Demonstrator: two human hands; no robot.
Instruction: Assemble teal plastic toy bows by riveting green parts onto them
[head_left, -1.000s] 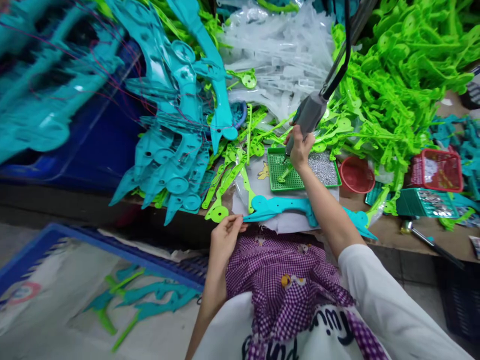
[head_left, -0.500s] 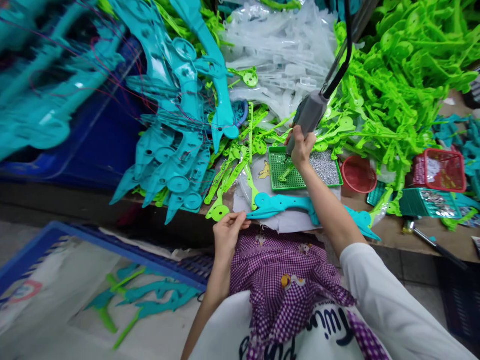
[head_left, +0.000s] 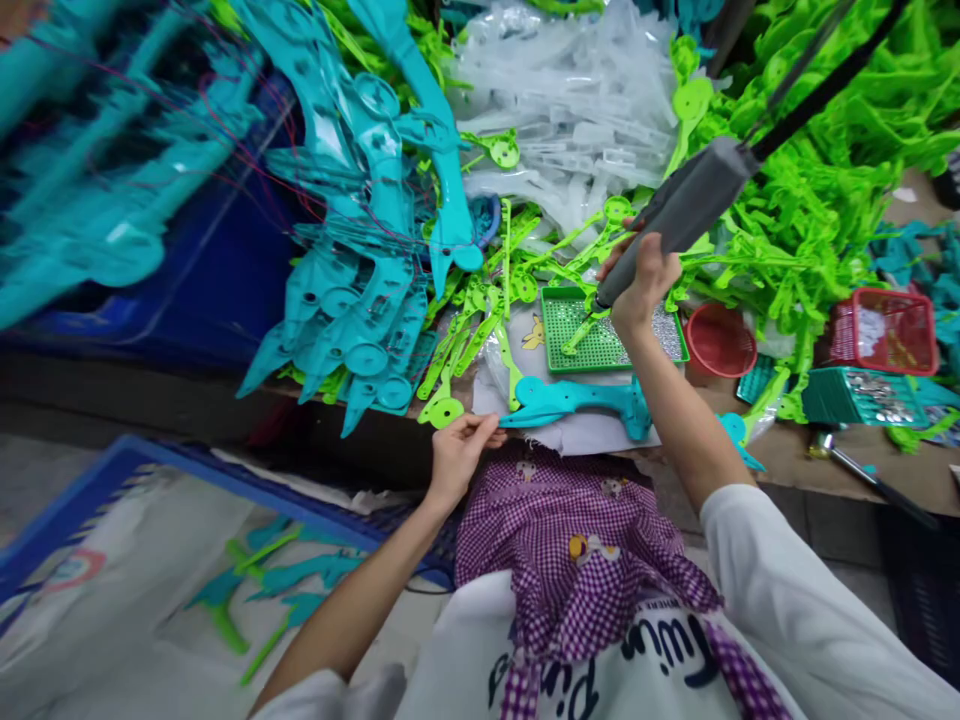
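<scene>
My left hand [head_left: 459,455] pinches the pointed left end of a long teal plastic part [head_left: 577,397], which lies across a white cloth at the table's front edge. My right hand [head_left: 641,285] is wrapped round a grey power screwdriver [head_left: 686,205] hanging from a black cable. The tool slants down to the left, its tip over a green perforated tray [head_left: 556,350]. A small lime-green piece [head_left: 577,337] lies in the tray beneath the tip, and small silvery pieces [head_left: 667,328] fill the tray's right side. Whether the tip touches anything is too small to tell.
Teal parts [head_left: 367,250] are stacked at the left, translucent parts [head_left: 570,110] behind, lime-green parts [head_left: 795,240] at the right. A red bowl [head_left: 720,340], a red basket [head_left: 930,335] and a hammer [head_left: 862,475] stand or lie right. A blue-rimmed crate [head_left: 90,500] is lower left.
The screwdriver has tilted over, its rear end swinging right, and my right hand has shifted right and slightly up with it. My left forearm angles out further left; its hand still pinches the teal part.
</scene>
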